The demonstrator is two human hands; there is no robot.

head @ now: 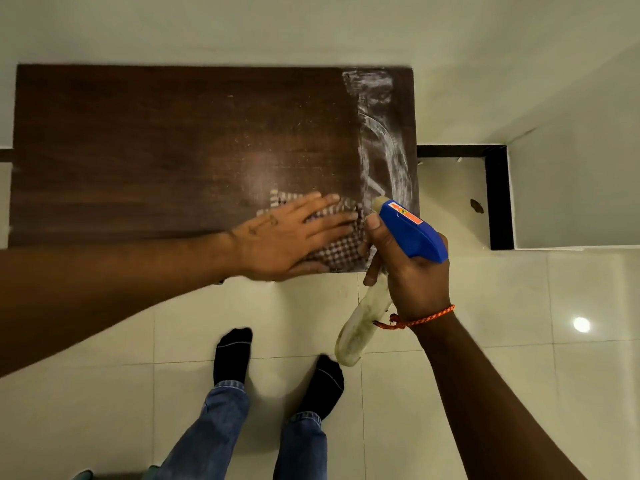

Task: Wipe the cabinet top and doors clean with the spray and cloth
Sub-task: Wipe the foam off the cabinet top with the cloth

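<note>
The dark brown wooden cabinet top fills the upper left, seen from above. White smeared streaks run down its right side. My left hand lies flat with straight fingers on a checked cloth at the top's front right corner. My right hand grips a spray bottle with a blue trigger head and a pale clear body, held just off the front right corner with its nozzle over the cabinet edge. The cabinet doors are hidden below the top.
The cabinet stands against a pale wall. Glossy cream floor tiles lie in front and to the right. A black skirting strip frames a wall corner at the right. My feet in black socks stand just before the cabinet.
</note>
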